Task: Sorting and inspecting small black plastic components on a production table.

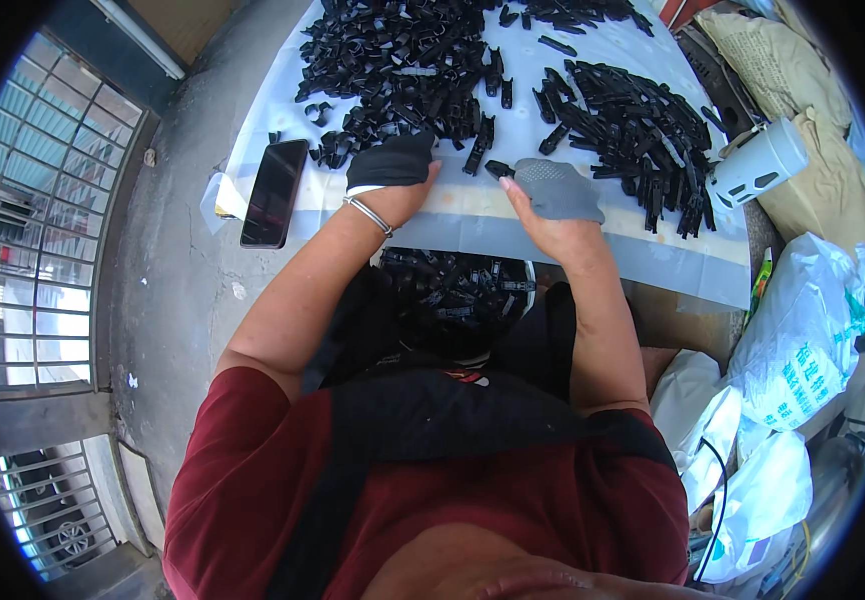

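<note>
My left hand (393, 168), in a black glove with the thumb bare, is at the near edge of a heap of small curved black plastic pieces (393, 60). Its fingers are hidden under the glove and against the heap. My right hand (556, 195), in a grey dotted glove, pinches a black plastic clip (499, 169) at the thumb tip. Between the hands, a long black clip (480, 145) lies on the table. To the right spreads a pile of narrow black clips (643, 130). Below the table edge, a container (531, 285) holds many black clips.
A dark phone (275, 195) lies at the left of the white-covered table (653, 250). At the right edge a pale plastic cup-like container (761, 162) lies tilted. White plastic bags (803, 320) and brown sacks (818, 185) crowd the right side. A barred window (43, 220) stands left.
</note>
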Demonstrator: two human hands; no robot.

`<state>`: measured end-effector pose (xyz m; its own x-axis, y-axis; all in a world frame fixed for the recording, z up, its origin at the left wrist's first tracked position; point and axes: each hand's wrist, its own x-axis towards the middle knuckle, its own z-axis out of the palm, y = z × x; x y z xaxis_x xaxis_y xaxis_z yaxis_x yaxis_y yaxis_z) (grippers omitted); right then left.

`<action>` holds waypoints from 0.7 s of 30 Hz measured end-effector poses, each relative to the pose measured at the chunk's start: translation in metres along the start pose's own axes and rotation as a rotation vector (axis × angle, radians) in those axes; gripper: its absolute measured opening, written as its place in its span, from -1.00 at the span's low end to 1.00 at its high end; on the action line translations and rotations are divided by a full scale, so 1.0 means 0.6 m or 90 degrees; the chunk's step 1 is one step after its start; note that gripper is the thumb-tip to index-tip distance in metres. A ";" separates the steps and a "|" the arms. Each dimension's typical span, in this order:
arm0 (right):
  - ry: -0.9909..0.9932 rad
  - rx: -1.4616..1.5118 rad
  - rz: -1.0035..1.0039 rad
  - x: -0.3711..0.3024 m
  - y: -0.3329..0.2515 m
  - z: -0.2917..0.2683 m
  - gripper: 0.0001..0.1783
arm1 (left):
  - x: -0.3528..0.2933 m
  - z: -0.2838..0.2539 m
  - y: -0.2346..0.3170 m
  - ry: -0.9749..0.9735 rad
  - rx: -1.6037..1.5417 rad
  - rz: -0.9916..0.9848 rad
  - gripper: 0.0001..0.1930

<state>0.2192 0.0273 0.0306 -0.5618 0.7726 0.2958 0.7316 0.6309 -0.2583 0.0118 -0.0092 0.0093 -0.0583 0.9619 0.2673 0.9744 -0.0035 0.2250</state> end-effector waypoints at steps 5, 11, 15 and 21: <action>0.316 -0.206 0.173 0.027 0.061 -0.014 -0.74 | -0.007 0.033 -0.026 0.043 0.023 0.025 -0.74; 0.179 -0.123 -0.082 0.045 0.011 0.037 -0.63 | -0.021 0.019 -0.044 0.122 -0.085 0.022 -0.78; 0.117 -0.140 -0.118 0.095 0.022 0.086 -0.66 | -0.030 0.001 -0.046 0.087 -0.123 -0.013 -0.76; 0.147 -0.110 -0.199 0.084 0.012 0.077 -0.77 | -0.046 -0.009 -0.053 0.027 -0.387 -0.167 -0.73</action>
<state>0.1783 0.0739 0.0015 -0.6801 0.4978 0.5382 0.6049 0.7958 0.0283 -0.0190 -0.0372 -0.0004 -0.2978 0.9402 0.1655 0.6311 0.0638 0.7730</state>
